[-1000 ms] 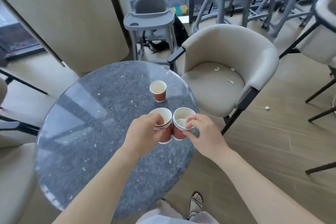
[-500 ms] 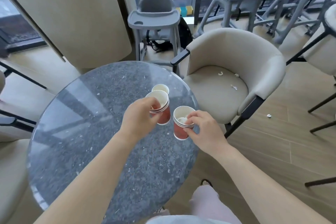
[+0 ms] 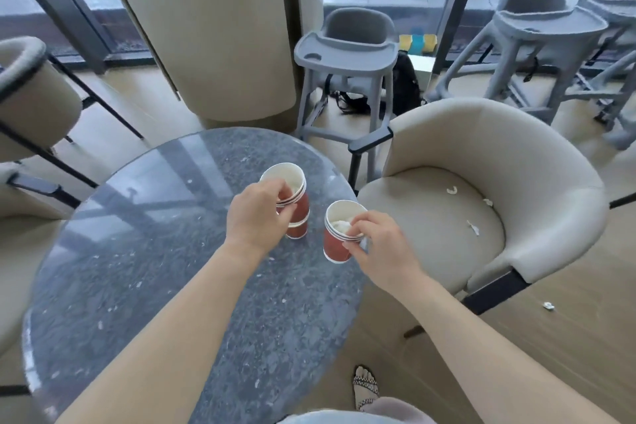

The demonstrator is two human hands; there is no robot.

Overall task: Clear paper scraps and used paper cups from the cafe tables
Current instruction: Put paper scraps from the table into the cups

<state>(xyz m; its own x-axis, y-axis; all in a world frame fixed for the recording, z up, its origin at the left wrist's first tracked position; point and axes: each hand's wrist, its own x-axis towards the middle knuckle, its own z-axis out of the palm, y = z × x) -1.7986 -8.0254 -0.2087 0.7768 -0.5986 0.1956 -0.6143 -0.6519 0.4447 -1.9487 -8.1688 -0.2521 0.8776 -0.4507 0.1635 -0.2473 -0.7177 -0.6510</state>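
The left hand (image 3: 258,213) grips a stack of cups (image 3: 292,188) over the far side of the table (image 3: 137,251), right on top of one more cup (image 3: 296,231) standing there. The right hand (image 3: 378,244) grips a second stack (image 3: 337,246) with paper (image 3: 340,225) inside, at the table's right edge. Scraps (image 3: 473,227) lie on the chair (image 3: 516,182) right of the table.

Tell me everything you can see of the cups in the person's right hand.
The cups in the right hand are a nested stack, as several white rims show. They look like paper, red outside and white inside. Crumpled white paper lies in the top one. The stack is nearly upright, near the right edge of the grey table. The fingers pinch its rim; whether its base touches the table is unclear.
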